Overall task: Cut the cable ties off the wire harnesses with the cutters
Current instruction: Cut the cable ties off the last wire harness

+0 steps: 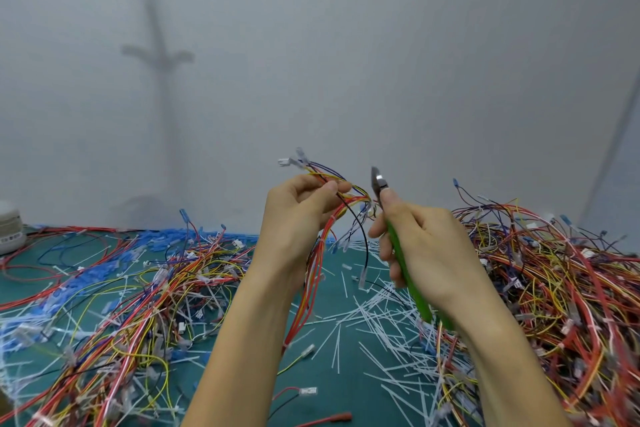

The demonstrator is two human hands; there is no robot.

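Observation:
My left hand (298, 215) grips a wire harness (320, 253) of red, yellow and black wires, held up above the green table (346, 291). White connectors stick out above its fingers, and the rest of the harness hangs down to the table. My right hand (426, 246) grips green-handled cutters (398, 246), their metal jaws pointing up just right of the harness top. A white cable tie (322, 240) wraps the harness below my left hand.
A heap of tied harnesses (554, 288) lies on the right. Loose wires (138, 305) spread over the left. Several cut white tie pieces (381, 322) litter the middle. A white round object (10, 229) sits at the far left, with a plain wall behind.

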